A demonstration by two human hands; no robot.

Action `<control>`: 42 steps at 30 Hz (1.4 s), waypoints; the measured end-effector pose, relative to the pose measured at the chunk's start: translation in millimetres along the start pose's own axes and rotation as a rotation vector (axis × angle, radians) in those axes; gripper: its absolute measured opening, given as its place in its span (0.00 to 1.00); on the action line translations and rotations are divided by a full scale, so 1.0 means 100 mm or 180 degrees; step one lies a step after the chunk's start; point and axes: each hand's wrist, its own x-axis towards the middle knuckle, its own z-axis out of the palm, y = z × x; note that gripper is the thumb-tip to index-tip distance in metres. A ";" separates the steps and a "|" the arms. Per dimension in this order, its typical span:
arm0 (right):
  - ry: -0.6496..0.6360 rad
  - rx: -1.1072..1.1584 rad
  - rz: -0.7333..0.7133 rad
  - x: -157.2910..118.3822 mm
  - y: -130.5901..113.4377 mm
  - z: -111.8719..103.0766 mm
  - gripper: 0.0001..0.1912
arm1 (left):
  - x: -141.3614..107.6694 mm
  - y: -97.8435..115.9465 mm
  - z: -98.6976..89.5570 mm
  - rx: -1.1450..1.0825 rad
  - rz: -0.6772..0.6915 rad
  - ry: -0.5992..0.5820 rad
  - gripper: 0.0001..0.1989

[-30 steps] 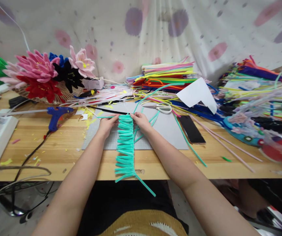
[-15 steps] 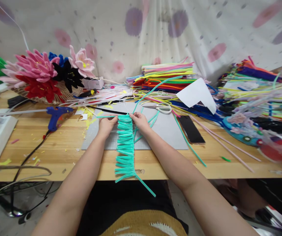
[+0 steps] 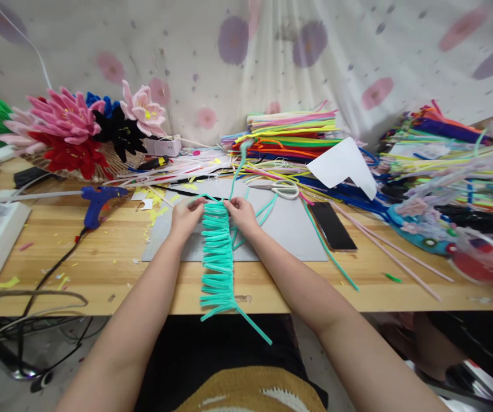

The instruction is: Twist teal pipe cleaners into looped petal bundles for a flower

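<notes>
A long strip of turquoise pipe cleaners (image 3: 217, 252), bent into close loops, hangs over the table's front edge with one straight tail at its lower end. At its top left corner, the fingers of my left hand (image 3: 187, 216) pinch a turquoise stem. My right hand (image 3: 241, 213) pinches the top right corner with thumb and forefinger. From between the hands a free turquoise stem (image 3: 238, 171) rises away from me. Beneath the hands lies a grey cutting mat (image 3: 289, 234), with scissors (image 3: 287, 189) on its far right part.
A blue glue gun (image 3: 95, 206) stands at left, its cord trailing off the edge. Fuzzy flowers (image 3: 68, 117) sit behind it. A phone (image 3: 334, 226) lies right of the mat. Bundles of coloured pipe cleaners (image 3: 291, 129) and a white paper piece (image 3: 344, 166) are at the back.
The free upper stem has swung from leaning right to nearly upright. The stem by my left hand, earlier pointing straight left, is now bent over near the fingers.
</notes>
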 end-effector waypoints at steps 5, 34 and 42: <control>-0.0258 0.0566 0.0154 0.03 0.03 -0.02 0.16 | 0.01 0.06 -0.03 -0.0861 -0.0372 -0.0566 0.16; -0.0858 0.0962 0.0400 -0.06 -0.13 -0.06 0.18 | -0.07 0.08 0.10 -0.1432 -0.0969 -0.0598 0.14; -0.0502 0.0847 0.0429 -0.03 -0.07 0.02 0.12 | -0.09 0.07 0.13 -0.1578 -0.1015 -0.0604 0.13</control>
